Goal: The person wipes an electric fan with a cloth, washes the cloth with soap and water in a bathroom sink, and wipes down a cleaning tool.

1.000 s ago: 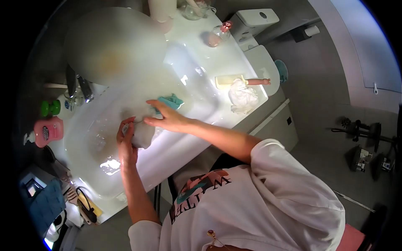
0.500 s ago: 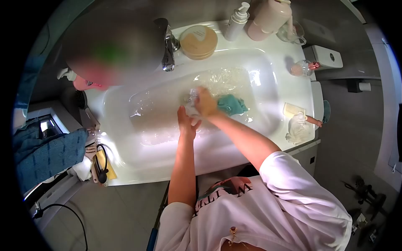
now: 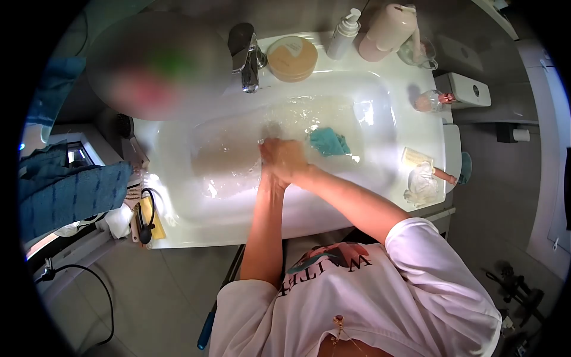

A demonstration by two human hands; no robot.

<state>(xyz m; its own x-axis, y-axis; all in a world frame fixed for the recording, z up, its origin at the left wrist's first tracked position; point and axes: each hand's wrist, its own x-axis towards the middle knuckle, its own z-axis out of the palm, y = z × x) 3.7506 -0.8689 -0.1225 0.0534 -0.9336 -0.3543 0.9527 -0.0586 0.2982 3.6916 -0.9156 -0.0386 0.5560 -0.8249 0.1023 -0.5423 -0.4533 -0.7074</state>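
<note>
My two hands meet over the water-filled white washbasin (image 3: 380, 172), a little left of its middle. My right hand (image 3: 289, 159) lies closed over my left hand (image 3: 269, 159), and both are slightly blurred. The left fingers are mostly covered, and whatever is between the palms is hidden. To the right of the hands, a crumpled teal cloth (image 3: 329, 142) floats wet in the water, apart from them. Above stands the chrome faucet (image 3: 250, 74), with no stream visible from its spout.
Behind the basin stand a round peach container (image 3: 292, 58), a white pump bottle (image 3: 344, 35) and a large pink bottle (image 3: 386, 33). On the right rim lie a cream-coloured pad (image 3: 418, 157) and a white mesh puff (image 3: 422, 184). A blue towel (image 3: 77, 196) hangs at left.
My hands, partly apart before with something pale and wet between them, are now pressed together. The teal cloth has changed shape slightly. The whole view has shifted a little.
</note>
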